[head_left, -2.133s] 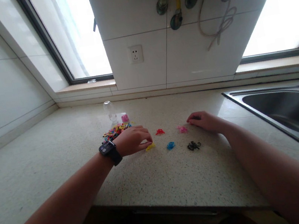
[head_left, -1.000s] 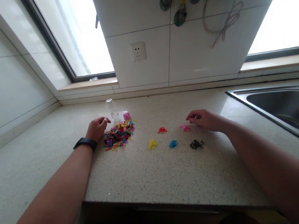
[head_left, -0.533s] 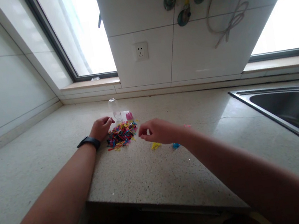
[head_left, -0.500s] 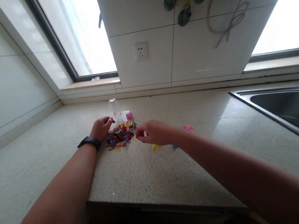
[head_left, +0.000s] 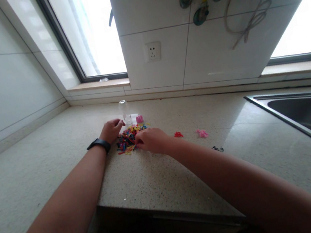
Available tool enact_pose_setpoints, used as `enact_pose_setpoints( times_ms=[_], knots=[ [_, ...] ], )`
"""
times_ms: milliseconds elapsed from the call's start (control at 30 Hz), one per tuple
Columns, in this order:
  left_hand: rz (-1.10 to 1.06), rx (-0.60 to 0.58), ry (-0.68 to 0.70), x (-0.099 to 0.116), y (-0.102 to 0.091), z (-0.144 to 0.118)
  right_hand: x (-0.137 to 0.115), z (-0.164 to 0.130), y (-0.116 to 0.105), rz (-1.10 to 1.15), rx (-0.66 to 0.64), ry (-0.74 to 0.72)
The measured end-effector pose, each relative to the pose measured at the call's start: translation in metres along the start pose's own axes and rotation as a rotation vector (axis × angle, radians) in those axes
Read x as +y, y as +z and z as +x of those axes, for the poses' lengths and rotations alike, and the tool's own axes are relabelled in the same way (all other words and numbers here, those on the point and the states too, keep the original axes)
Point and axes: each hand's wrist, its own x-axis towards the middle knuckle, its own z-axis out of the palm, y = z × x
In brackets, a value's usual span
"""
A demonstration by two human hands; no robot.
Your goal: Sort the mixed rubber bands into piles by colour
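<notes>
Tabletop [head_left: 160, 183]: pale, speckled; carries all the small items.
Black pile [head_left: 218, 149]: on the tabletop, partly hidden behind the right forearm.
Pink pile [head_left: 202, 133]: beyond the right forearm, apart from the other items.
Red pile [head_left: 178, 134]: between the pink pile and the right hand [head_left: 152, 140], touching neither.
Right hand: lowered to the near right edge of the heap, fingers bent inward; whether a piece is gripped, cannot tell.
Heap [head_left: 128, 139]: small mixed-colour pieces, spread on the tabletop between both hands.
Watch [head_left: 99, 143]: black, worn on the left wrist.
Left hand [head_left: 111, 129]: at the far left side of the heap, fingers loosely bent, no grip observed.
Pink block [head_left: 139, 118]: just behind the heap.
Jar [head_left: 125, 113]: clear, standing left of the block.
Socket [head_left: 153, 51]: on the tiled wall.
</notes>
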Motion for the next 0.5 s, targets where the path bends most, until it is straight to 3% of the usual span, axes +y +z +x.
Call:
enact_pose_setpoints(
  times_ms=[500],
  knots=[
    [0.021, -0.01, 0.002, 0.0002, 0.0004, -0.0007, -0.0005, -0.0035, 0.0035, 0.06, 0.018, 0.014]
  ],
)
